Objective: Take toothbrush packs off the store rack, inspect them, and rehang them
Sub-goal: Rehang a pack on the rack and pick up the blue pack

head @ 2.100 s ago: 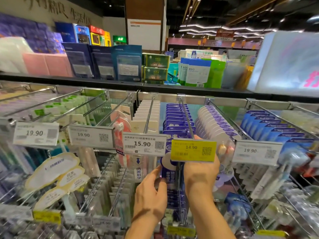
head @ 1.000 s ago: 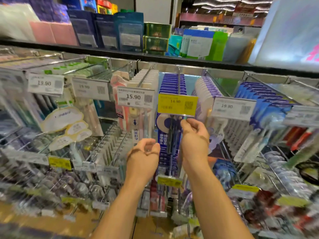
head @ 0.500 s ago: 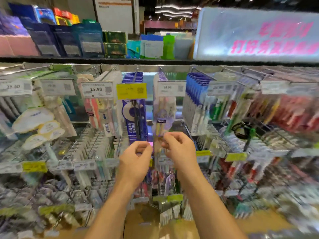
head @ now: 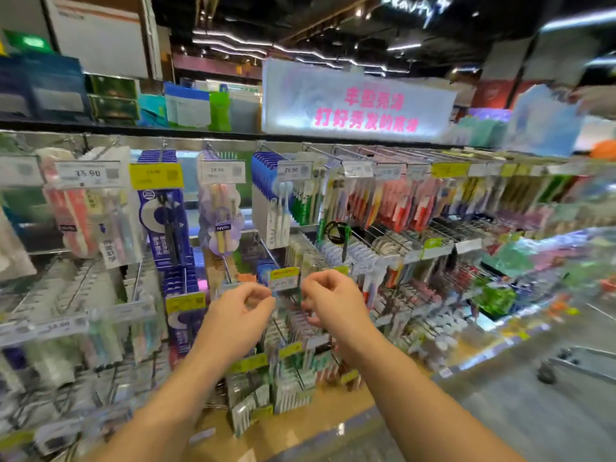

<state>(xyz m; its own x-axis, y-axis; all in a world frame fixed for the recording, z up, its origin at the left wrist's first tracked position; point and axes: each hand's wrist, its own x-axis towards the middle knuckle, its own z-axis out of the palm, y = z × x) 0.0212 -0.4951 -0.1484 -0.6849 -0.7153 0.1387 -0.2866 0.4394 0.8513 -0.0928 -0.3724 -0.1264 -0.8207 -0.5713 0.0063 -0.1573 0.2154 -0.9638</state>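
Toothbrush packs hang in rows on the wire rack [head: 353,151]. A dark blue pack [head: 166,228] hangs under a yellow price tag [head: 156,175] at the upper left. To its right hang a purple pack [head: 221,211] and a row of blue-and-white packs [head: 266,201]. My left hand [head: 240,316] and my right hand [head: 335,305] are raised side by side in front of the lower hooks, just below a small yellow tag [head: 284,274]. The fingers of both hands are loosely curled, and I see nothing in either hand. The picture is blurred by motion.
Boxed goods [head: 186,106] stand on the shelf above the rack, beside a lit sign with pink lettering [head: 360,108]. More packs in red, green and yellow [head: 416,201] run off to the right. Lower right shows grey floor [head: 533,411].
My hands let go of the dark blue pack, which hangs on its hook again. The view swung right along the rack; both hands dropped lower, holding nothing.
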